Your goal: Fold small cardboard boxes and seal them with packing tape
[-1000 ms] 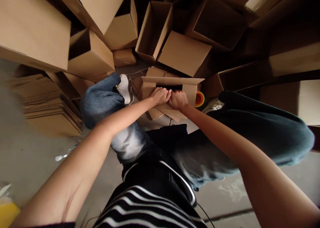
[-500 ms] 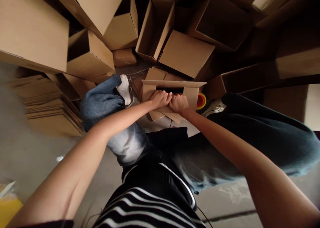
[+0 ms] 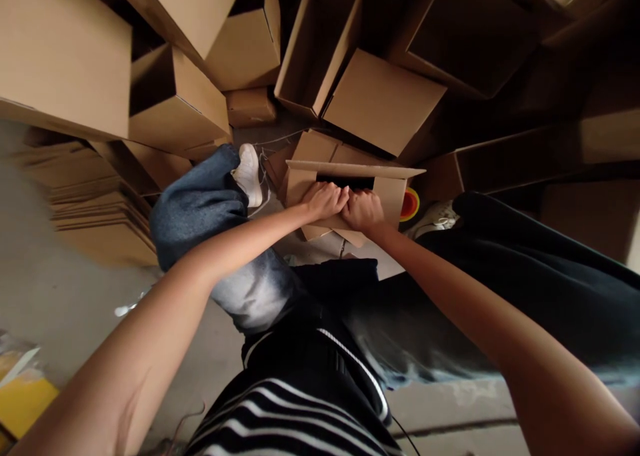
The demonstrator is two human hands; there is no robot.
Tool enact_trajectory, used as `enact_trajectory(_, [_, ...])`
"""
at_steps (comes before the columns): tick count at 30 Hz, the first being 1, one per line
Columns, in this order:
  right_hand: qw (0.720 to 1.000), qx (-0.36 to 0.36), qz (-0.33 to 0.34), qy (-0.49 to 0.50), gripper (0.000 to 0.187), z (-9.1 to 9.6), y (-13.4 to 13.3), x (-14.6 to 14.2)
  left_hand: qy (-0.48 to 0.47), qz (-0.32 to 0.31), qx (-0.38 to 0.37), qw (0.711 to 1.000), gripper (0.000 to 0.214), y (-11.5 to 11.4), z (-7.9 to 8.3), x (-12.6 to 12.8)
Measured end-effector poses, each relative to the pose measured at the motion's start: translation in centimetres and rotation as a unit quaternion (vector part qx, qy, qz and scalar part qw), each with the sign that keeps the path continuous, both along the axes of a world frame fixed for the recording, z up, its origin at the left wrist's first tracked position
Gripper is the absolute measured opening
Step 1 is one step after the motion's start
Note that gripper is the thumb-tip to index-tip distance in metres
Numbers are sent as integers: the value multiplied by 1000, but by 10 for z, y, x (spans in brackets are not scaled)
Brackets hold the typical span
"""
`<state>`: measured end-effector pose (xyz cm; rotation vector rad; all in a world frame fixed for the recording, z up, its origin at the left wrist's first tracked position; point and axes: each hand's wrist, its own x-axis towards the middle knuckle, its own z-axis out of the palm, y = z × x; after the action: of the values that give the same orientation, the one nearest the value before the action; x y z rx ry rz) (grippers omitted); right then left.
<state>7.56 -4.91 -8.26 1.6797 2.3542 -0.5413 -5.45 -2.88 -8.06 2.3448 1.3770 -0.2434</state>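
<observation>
A small cardboard box stands on the floor between my feet, its far flap raised and a dark opening showing behind my hands. My left hand is closed over the near edge of the box, fingers curled. Beside it, almost touching at the knuckles, my right hand is closed over the same edge. The near flap is mostly hidden under my hands. Flat cardboard pieces lie beneath and behind the box. Just right of it is a roll of tape, yellow-rimmed with an orange-red inside.
Several open cardboard boxes crowd the far side. Folded cardboard sheets are stacked at the left on the concrete floor. Something yellow with clear plastic lies at lower left. My white shoes flank the box.
The view has shifted slightly, so the surrounding boxes sit a little differently in the picture. Both hands keep the same closed grip on the near edge of the box.
</observation>
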Motion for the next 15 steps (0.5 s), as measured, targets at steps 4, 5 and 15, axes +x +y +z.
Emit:
enact_trajectory(4, [1000,-5,-3,12,42,0,-1,0,4,10,-9,1000,53,0,1,1])
enact_trajectory(5, [1000,-6,-6,13,43,0,-1,0,8,7,-14,1000,54,0,2,1])
enact_trajectory(15, [1000,-24,-10,-4,48,-2,-1,0,0,-11,6,1000,53,1,-4,-1])
